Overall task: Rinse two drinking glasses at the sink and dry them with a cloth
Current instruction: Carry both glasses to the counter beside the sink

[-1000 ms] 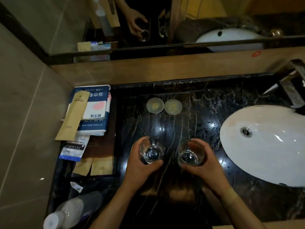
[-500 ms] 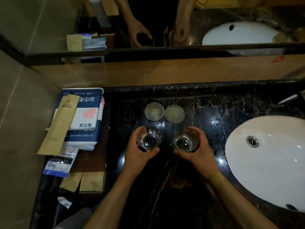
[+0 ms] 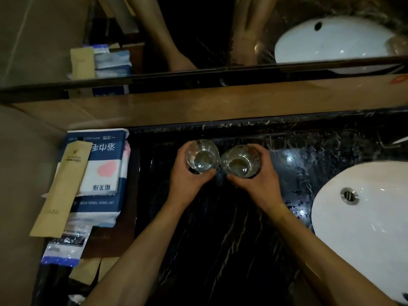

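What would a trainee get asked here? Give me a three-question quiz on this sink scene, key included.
1. True or false: each hand grips one glass.
2. The white basin lies on which side of the glasses? A) the person's right B) the person's left
3. Fill in: the two glasses stand side by side over the dark ____ countertop.

Key
1. True: left hand grips the left glass, right hand grips the right glass.
2. A
3. marble
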Action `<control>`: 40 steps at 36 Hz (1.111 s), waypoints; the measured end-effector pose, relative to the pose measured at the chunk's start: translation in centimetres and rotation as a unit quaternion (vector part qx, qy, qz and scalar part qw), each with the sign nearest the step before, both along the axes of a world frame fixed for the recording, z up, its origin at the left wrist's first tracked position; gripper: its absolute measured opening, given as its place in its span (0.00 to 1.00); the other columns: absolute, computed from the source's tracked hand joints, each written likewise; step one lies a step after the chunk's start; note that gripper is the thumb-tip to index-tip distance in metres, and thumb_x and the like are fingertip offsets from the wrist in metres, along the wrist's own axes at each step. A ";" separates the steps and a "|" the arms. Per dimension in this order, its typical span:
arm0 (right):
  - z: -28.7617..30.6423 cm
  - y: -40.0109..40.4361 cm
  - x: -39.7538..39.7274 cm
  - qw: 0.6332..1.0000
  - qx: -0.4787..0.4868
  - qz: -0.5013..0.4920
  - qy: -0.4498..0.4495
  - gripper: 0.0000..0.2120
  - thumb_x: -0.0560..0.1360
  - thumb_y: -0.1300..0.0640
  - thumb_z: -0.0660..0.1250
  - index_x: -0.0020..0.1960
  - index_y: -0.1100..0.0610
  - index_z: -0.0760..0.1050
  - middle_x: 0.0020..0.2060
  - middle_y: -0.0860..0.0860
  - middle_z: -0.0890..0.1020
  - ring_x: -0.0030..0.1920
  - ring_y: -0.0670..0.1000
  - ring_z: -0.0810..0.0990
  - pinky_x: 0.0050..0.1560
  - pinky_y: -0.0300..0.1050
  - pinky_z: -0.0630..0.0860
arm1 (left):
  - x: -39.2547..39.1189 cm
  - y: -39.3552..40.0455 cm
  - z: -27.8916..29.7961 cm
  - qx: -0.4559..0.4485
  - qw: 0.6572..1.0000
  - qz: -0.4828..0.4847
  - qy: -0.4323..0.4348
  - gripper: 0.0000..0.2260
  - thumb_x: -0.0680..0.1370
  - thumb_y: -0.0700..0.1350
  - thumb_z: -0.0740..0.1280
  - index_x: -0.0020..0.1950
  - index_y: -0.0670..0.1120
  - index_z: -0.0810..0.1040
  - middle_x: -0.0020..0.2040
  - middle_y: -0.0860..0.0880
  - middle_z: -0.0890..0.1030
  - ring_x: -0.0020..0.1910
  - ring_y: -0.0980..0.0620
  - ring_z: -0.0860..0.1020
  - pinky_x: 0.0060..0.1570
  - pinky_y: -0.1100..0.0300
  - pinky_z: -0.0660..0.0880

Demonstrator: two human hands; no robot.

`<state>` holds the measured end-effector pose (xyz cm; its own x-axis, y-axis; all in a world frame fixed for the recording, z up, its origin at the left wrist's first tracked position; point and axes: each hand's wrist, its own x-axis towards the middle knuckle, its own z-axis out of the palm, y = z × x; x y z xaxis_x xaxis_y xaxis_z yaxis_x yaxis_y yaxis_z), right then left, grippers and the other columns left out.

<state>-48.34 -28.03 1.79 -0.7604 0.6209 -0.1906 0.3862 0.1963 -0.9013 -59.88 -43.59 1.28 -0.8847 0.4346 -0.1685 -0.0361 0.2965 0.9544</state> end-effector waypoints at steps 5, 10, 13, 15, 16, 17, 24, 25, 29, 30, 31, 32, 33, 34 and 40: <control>-0.4 0.2 -1.1 1.000 -0.007 -0.009 -0.003 0.39 0.61 0.50 0.83 0.64 0.37 0.66 0.61 0.43 0.78 0.59 0.44 0.78 0.61 0.48 0.77 | -1.0 0.8 -0.6 0.004 1.000 -0.001 0.002 0.35 0.64 0.36 0.81 0.65 0.56 0.71 0.59 0.56 0.80 0.59 0.59 0.78 0.58 0.64 0.74; -0.8 0.4 -1.9 1.000 -0.017 -0.020 0.009 0.37 0.61 0.51 0.83 0.63 0.37 0.67 0.59 0.43 0.79 0.57 0.42 0.79 0.57 0.41 0.76 | -1.5 1.0 -1.3 0.005 1.000 -0.008 -0.003 0.36 0.64 0.36 0.82 0.65 0.55 0.71 0.59 0.55 0.80 0.58 0.58 0.79 0.59 0.63 0.74; -1.1 0.4 -1.9 1.000 -0.015 -0.016 0.007 0.38 0.60 0.49 0.83 0.63 0.36 0.67 0.60 0.45 0.79 0.58 0.44 0.79 0.58 0.41 0.76 | -1.6 1.1 -1.5 0.002 1.000 -0.013 0.000 0.36 0.64 0.35 0.81 0.65 0.55 0.71 0.59 0.56 0.80 0.58 0.59 0.79 0.58 0.64 0.74; -1.2 0.4 -1.8 1.000 -0.015 -0.014 0.007 0.38 0.60 0.48 0.83 0.62 0.35 0.67 0.59 0.45 0.79 0.58 0.44 0.79 0.58 0.41 0.76 | -1.6 1.1 -1.6 0.006 1.000 -0.010 -0.004 0.35 0.64 0.35 0.82 0.65 0.54 0.71 0.59 0.55 0.80 0.58 0.58 0.79 0.58 0.63 0.75; -1.3 0.3 -1.8 1.000 -0.016 -0.014 0.006 0.38 0.59 0.47 0.82 0.62 0.35 0.67 0.59 0.45 0.79 0.58 0.45 0.79 0.58 0.42 0.76 | -1.6 1.1 -1.6 0.007 1.000 -0.010 -0.005 0.35 0.64 0.35 0.82 0.65 0.54 0.71 0.59 0.55 0.80 0.58 0.58 0.79 0.59 0.63 0.75; -1.3 0.3 -1.8 1.000 -0.017 -0.013 0.005 0.38 0.59 0.46 0.82 0.63 0.35 0.67 0.59 0.45 0.79 0.59 0.46 0.78 0.59 0.43 0.76 | -1.6 1.1 -1.6 0.007 1.000 -0.010 -0.004 0.35 0.64 0.35 0.82 0.64 0.55 0.71 0.59 0.56 0.80 0.58 0.58 0.79 0.58 0.64 0.74; -1.8 0.3 -1.8 1.000 -0.008 -0.015 -0.001 0.38 0.61 0.48 0.82 0.63 0.33 0.66 0.59 0.44 0.79 0.61 0.48 0.77 0.61 0.48 0.76 | -1.7 1.0 -1.8 0.004 1.000 -0.023 -0.002 0.35 0.65 0.35 0.81 0.64 0.56 0.71 0.59 0.58 0.79 0.59 0.60 0.78 0.59 0.66 0.74; -1.8 0.3 -1.7 1.000 -0.007 -0.014 -0.002 0.38 0.61 0.49 0.83 0.63 0.34 0.66 0.59 0.44 0.79 0.61 0.48 0.77 0.61 0.48 0.76 | -1.7 1.0 -1.8 0.003 1.000 -0.023 -0.003 0.35 0.65 0.35 0.81 0.64 0.58 0.70 0.59 0.59 0.79 0.58 0.61 0.78 0.58 0.67 0.74; -1.7 0.3 -1.7 1.000 -0.011 -0.013 -0.004 0.37 0.62 0.51 0.83 0.61 0.31 0.65 0.57 0.40 0.79 0.59 0.46 0.78 0.58 0.42 0.76 | -1.9 0.9 -2.0 -0.008 1.000 -0.024 -0.004 0.35 0.65 0.36 0.81 0.61 0.62 0.70 0.58 0.61 0.79 0.58 0.63 0.78 0.57 0.69 0.73; -1.7 0.3 -1.8 1.000 -0.012 -0.012 -0.005 0.37 0.62 0.51 0.83 0.59 0.30 0.64 0.57 0.39 0.78 0.59 0.45 0.78 0.57 0.39 0.75 | -2.0 0.8 -2.1 -0.011 1.000 -0.025 -0.006 0.36 0.65 0.36 0.81 0.61 0.63 0.69 0.58 0.61 0.79 0.58 0.63 0.78 0.57 0.69 0.73; -1.6 0.3 -1.8 1.000 -0.013 -0.013 -0.007 0.37 0.62 0.51 0.83 0.58 0.28 0.64 0.56 0.37 0.78 0.59 0.44 0.78 0.56 0.37 0.74 | -2.0 0.8 -2.1 -0.013 0.999 -0.028 -0.009 0.36 0.65 0.37 0.81 0.62 0.63 0.69 0.59 0.61 0.79 0.59 0.63 0.78 0.58 0.69 0.73; -1.5 0.3 -1.8 1.000 -0.015 -0.015 -0.010 0.37 0.62 0.51 0.83 0.58 0.28 0.63 0.56 0.37 0.78 0.58 0.43 0.77 0.55 0.35 0.73 | -2.0 0.8 -2.2 -0.015 0.999 -0.029 -0.012 0.36 0.65 0.38 0.81 0.63 0.63 0.69 0.59 0.61 0.79 0.59 0.62 0.78 0.58 0.69 0.73; -1.3 0.2 -1.9 1.000 -0.018 -0.017 -0.012 0.37 0.62 0.52 0.83 0.58 0.28 0.63 0.56 0.37 0.78 0.57 0.40 0.77 0.54 0.33 0.73 | -2.0 0.7 -2.2 -0.016 0.999 -0.030 -0.014 0.36 0.65 0.39 0.82 0.64 0.62 0.69 0.60 0.61 0.79 0.59 0.63 0.78 0.58 0.68 0.73; -1.2 0.2 -1.9 0.999 -0.025 -0.018 -0.013 0.37 0.62 0.52 0.83 0.58 0.29 0.64 0.55 0.36 0.78 0.56 0.36 0.77 0.52 0.30 0.72 | -2.0 0.7 -2.2 -0.018 0.999 -0.030 -0.018 0.36 0.65 0.40 0.82 0.65 0.61 0.69 0.60 0.60 0.79 0.59 0.63 0.78 0.58 0.68 0.73; -0.5 0.1 -1.8 0.999 -0.030 -0.014 -0.019 0.42 0.61 0.57 0.83 0.67 0.43 0.65 0.59 0.41 0.77 0.55 0.39 0.76 0.53 0.30 0.72 | -1.6 0.6 -1.7 -0.046 0.998 -0.042 -0.022 0.42 0.65 0.44 0.82 0.73 0.56 0.65 0.63 0.58 0.77 0.61 0.61 0.76 0.62 0.62 0.74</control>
<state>-50.17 -27.95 1.28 -0.7350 0.6279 -0.2559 0.4244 0.1317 -0.8958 -61.48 -43.00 -0.47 -0.8365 0.4880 -0.2491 -0.0490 0.3862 0.9211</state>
